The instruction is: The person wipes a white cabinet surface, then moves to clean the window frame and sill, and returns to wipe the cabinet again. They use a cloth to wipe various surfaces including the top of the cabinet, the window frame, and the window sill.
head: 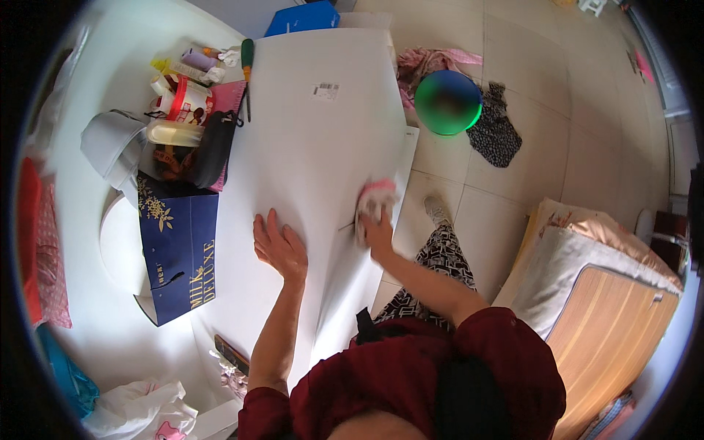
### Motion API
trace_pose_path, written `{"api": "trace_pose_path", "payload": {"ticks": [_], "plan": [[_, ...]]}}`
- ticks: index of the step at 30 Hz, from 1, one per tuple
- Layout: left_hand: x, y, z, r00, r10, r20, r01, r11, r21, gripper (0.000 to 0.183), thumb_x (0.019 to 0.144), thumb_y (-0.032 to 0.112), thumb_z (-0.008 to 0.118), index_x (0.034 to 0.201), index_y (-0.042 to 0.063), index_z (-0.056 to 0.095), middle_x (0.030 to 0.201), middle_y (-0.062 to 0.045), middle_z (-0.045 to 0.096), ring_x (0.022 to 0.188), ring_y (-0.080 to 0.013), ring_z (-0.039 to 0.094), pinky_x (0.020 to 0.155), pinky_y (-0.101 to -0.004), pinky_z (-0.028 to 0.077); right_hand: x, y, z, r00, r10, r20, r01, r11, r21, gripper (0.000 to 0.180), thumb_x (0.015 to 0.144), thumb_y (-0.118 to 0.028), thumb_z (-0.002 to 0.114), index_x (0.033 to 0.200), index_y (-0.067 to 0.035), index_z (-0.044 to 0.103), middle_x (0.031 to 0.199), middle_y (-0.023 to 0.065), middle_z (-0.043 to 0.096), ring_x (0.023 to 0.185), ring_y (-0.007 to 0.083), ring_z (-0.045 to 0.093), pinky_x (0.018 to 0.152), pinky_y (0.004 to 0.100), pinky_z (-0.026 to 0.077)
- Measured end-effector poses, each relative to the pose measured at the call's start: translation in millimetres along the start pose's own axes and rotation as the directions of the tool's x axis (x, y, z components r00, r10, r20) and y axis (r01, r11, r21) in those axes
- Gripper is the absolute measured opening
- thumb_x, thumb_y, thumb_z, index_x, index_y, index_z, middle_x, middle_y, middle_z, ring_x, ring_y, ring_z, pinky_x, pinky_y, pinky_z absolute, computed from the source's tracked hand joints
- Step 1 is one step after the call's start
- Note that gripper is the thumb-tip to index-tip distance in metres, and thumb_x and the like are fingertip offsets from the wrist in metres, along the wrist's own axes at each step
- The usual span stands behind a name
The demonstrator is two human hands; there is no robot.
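My left hand (280, 247) rests palm down on a white tabletop (308, 148), fingers apart and nothing in it. On the right, near the table's edge, my right hand (378, 234) holds a pale cloth with a pink border (375, 197) against the surface. Both hand and cloth are blurred there, and the fingers partly cover the cloth. A short, thin dark line (346, 226) shows just left of the cloth; I cannot tell what it is. Farther up the tabletop is a white label (325, 91) bearing a barcode.
A green-handled screwdriver (247, 58) lies at the left edge beside a black pouch (214, 148), a red-and-white tub (190, 100) and a grey desk lamp (113, 143). Nearer stands a navy paper bag (179, 247). A blue-green basin (448, 103) and cloths (495, 129) lie on the tiled floor.
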State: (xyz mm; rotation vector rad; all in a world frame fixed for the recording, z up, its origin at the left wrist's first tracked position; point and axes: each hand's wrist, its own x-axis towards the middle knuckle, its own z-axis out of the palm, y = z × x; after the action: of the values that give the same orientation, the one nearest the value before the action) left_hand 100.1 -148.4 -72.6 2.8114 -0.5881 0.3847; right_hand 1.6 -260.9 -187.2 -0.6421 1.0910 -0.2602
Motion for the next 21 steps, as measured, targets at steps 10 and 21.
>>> {"api": "trace_pose_path", "payload": {"ticks": [10,21], "plan": [[5,11,-2,0.995,-0.065,0.07,0.063,0.998,0.031,0.042,0.089,0.017,0.04,0.13,0.01,0.048,0.139,-0.019,0.035,0.128,-0.0325,0.031,0.104,-0.0478,0.02,103,-124,37,0.672,-0.73,-0.122,0.733,0.679,-0.026,0.059,0.076,-0.016,0.067,0.13,-0.002,0.047,0.121,0.0193,0.052,0.115,0.0323,0.047,0.099,0.0381,0.036],[4,4,6,0.999,-0.009,0.041,0.005,0.995,0.098,0.045,0.088,0.021,0.039,0.132,0.011,0.046,0.139,-0.017,0.037,0.128,-0.0333,0.034,0.105,-0.0496,0.023,125,-94,14,0.92,-0.387,-0.066,0.384,0.922,-0.046,0.069,0.077,-0.025,0.066,0.137,-0.004,0.04,0.137,0.0178,0.043,0.126,0.0306,0.041,0.103,0.036,0.033]]}}
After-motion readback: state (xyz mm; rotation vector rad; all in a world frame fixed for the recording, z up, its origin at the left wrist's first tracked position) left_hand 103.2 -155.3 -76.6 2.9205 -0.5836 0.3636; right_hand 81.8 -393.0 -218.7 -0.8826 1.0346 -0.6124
